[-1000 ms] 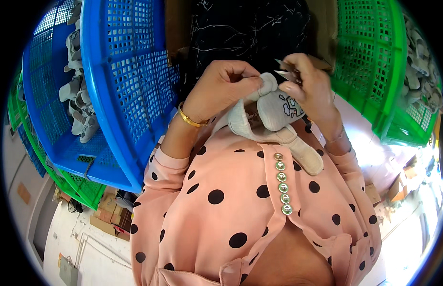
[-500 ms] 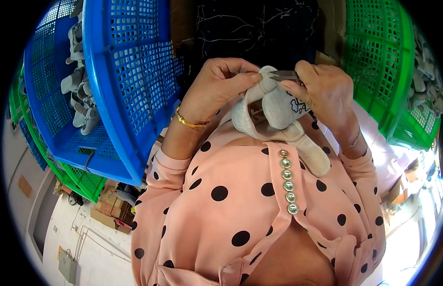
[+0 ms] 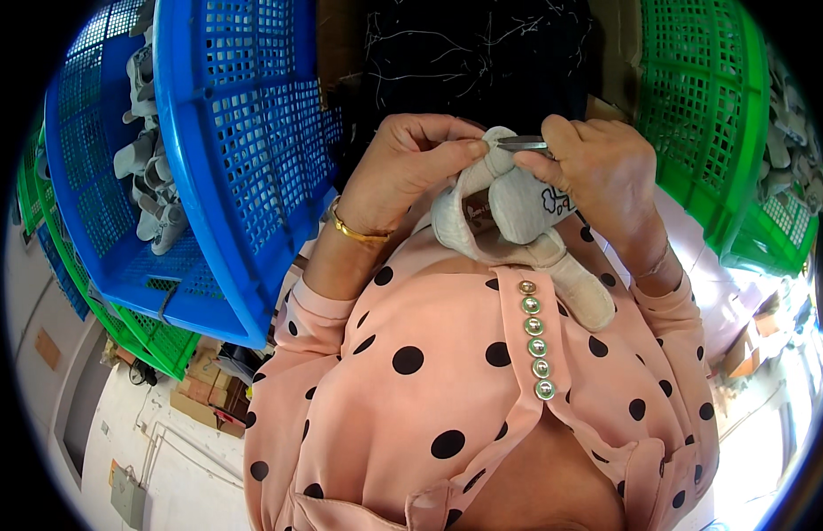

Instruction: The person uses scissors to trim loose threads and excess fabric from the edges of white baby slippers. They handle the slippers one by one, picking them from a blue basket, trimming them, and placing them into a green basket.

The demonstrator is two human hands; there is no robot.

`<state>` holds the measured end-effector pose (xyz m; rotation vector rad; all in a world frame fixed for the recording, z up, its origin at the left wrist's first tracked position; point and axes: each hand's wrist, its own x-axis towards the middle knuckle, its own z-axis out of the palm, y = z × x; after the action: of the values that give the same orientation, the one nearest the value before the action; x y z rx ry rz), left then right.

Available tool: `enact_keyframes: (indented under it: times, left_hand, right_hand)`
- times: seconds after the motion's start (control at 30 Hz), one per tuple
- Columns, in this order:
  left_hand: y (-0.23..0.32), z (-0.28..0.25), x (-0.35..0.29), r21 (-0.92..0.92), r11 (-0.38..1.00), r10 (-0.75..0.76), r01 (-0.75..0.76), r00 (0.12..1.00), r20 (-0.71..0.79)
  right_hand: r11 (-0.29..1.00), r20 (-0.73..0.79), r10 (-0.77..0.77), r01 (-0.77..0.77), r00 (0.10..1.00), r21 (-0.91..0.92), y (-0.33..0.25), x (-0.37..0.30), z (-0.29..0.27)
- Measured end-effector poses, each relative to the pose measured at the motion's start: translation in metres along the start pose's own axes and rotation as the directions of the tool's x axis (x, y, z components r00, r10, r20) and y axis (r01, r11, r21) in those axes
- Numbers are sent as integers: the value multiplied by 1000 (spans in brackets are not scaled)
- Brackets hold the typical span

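Note:
A small pale grey cloth shoe [image 3: 519, 214] with a dark outline drawing on it hangs in front of my chest, one long strap end drooping down to the right. With thumb and fingers closed, my left hand [image 3: 417, 164] pinches the shoe's upper edge. My right hand [image 3: 597, 168] is wrapped round a pair of metal thread snips [image 3: 523, 143], whose blades lie together, with their tips against the same edge beside my left fingertips. Any thread between the blades is too small to make out.
Close on my left stands a blue plastic basket [image 3: 227, 177] with several similar grey shoes [image 3: 154, 190] beyond its near wall. A green basket [image 3: 695, 124] at the right holds more shoes [image 3: 788, 142]. Loose pale threads lie on dark cloth [image 3: 473, 62] ahead. Cardboard boxes [image 3: 206, 389] stand at left.
The snips' blades have come together from slightly apart. Both hands and the shoe have hardly moved.

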<state>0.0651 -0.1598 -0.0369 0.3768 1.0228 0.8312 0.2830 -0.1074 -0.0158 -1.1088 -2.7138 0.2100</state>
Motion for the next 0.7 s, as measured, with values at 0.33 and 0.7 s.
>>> enact_keyframes:
  times: [0.33, 0.7]
  left_hand:
    - [0, 0, -2, -25, 1000, -17, 18, 1000, 10]
    - [3, 1, -2, 109, 994, 22, -22, 1000, -6]
  right_hand:
    - [858, 235, 175, -265, 956, 440, 7, -3, 11]
    - [941, 301, 250, -304, 920, 146, 12, 26, 9]
